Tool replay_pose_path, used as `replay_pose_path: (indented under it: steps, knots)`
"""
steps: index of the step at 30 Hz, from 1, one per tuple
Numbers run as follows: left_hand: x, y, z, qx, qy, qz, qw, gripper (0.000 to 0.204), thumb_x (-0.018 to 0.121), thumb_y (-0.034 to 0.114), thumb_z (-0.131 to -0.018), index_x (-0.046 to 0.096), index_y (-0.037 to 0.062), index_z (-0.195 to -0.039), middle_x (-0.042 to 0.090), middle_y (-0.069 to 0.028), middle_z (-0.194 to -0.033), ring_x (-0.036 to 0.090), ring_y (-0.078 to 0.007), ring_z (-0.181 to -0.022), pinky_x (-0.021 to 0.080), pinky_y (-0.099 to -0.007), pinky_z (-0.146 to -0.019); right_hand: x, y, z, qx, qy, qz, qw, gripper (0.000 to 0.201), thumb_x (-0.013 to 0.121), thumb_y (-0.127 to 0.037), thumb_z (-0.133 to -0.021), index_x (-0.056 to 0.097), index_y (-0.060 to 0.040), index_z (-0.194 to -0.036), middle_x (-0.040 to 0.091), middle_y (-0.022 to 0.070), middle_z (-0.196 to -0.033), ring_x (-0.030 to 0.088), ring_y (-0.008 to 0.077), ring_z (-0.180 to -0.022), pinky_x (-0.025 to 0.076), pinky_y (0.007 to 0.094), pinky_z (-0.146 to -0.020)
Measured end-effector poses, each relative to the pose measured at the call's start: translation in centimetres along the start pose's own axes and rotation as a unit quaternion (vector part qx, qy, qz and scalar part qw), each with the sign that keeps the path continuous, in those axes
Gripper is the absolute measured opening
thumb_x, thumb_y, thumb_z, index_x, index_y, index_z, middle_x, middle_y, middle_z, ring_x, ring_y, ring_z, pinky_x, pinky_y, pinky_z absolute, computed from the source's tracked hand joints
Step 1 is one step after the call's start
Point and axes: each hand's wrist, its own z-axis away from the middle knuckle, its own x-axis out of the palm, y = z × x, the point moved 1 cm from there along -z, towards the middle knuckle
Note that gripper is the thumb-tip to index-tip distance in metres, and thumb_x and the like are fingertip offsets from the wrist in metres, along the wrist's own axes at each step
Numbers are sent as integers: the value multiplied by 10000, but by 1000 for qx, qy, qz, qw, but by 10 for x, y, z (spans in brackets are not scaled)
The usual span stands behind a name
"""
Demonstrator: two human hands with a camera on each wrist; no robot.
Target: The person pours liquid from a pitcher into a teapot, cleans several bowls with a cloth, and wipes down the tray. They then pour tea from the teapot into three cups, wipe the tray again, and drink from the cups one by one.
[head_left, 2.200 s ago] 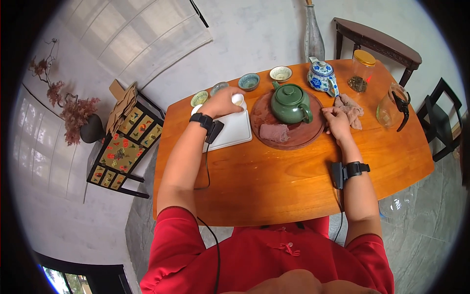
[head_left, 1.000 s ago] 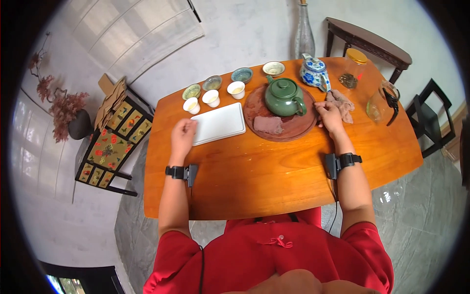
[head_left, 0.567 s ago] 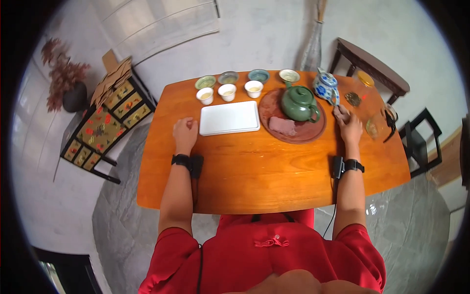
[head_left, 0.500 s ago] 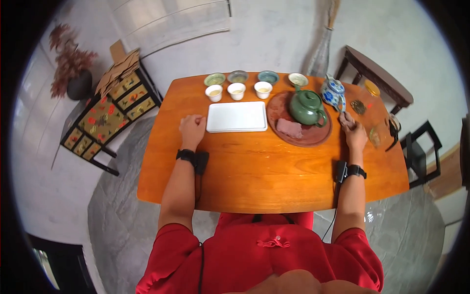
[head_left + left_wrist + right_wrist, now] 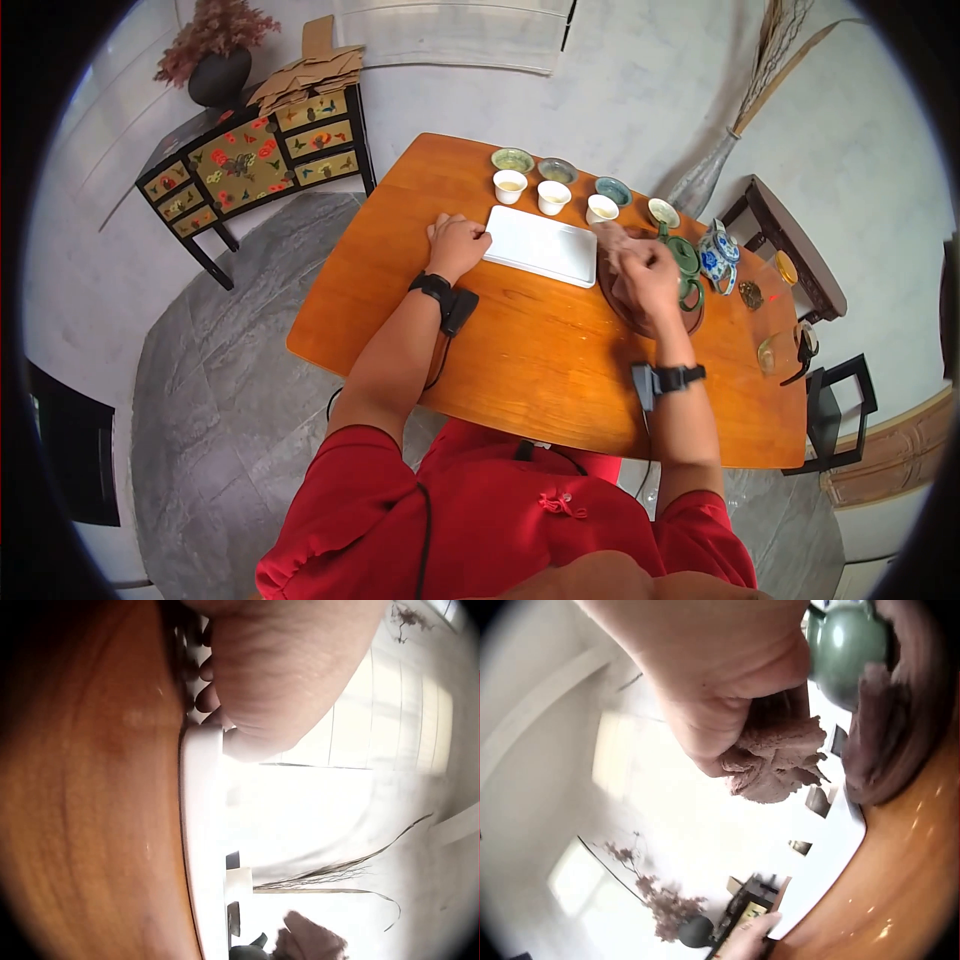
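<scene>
My right hand [image 5: 650, 280] grips a crumpled brownish-pink cloth [image 5: 780, 757], lifted over the left side of the round wooden board [image 5: 640, 326]; the cloth is blurred in the head view. Behind the hand stands a green teapot [image 5: 847, 652], and a second, folded cloth [image 5: 874, 727] lies on the board. My left hand [image 5: 458, 247] rests on the table at the left end of a white rectangular tray [image 5: 540, 245], thumb right at its edge, fingers loosely bent. Three white cups, the left one [image 5: 510, 187], the middle [image 5: 553, 198] and the right [image 5: 601, 210], stand behind the tray.
Several shallow bowls, one green [image 5: 513, 161], line the table's far edge. To the right are a blue-and-white teapot [image 5: 719, 255], a jar with a yellow lid [image 5: 786, 267] and a glass pitcher [image 5: 778, 353]. A black chair [image 5: 835, 410] stands beyond the table.
My right hand has picked up the cloth from beside the board and carried it left over the board. My left hand has placed a white cup, drawn back, then come to the tray's left end.
</scene>
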Motion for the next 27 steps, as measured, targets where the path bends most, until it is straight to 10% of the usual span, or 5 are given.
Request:
replay_pose_path:
  steps: [5,16,19,24,27]
  knots:
    - [-1,-2,0,8,8,13,1000,170,646,267,-782,744,129,-800,631,-15,-856,489,-233,-959,298,-374,-910,86,-6,-32,-35,-87,208,974,392,675,-341,-746,670,39,-842,668,229,-817,658,351,-774,521,401,-751]
    - [0,-6,0,5,15,44,999,164,658,260,-762,745,126,-801,640,-30,-872,503,-240,-972,301,-370,-921,181,-43,-46,-183,-199,172,947,236,643,-212,-715,673,4,-804,670,172,-768,638,337,-736,508,386,-673]
    - [-1,-8,0,6,19,58,998,166,653,255,-770,744,120,-805,638,-34,-875,504,-246,-971,304,-373,-922,168,-47,-79,-29,-466,179,866,325,635,-207,-727,650,20,-959,682,105,-752,636,182,-675,506,297,-675]
    - [0,-7,0,6,24,55,998,169,645,248,-780,742,114,-812,638,-37,-892,503,-250,-982,306,-372,-933,179,-16,-76,-32,-371,114,921,345,653,-209,-716,642,5,-986,676,121,-808,634,221,-730,501,299,-711]
    - [-2,-5,0,-6,11,52,999,170,642,246,-783,742,112,-812,640,-40,-899,500,-251,-990,304,-370,-940,178,-19,-58,-218,-280,175,919,332,684,-237,-710,678,-30,-969,674,180,-846,633,315,-826,506,361,-764]
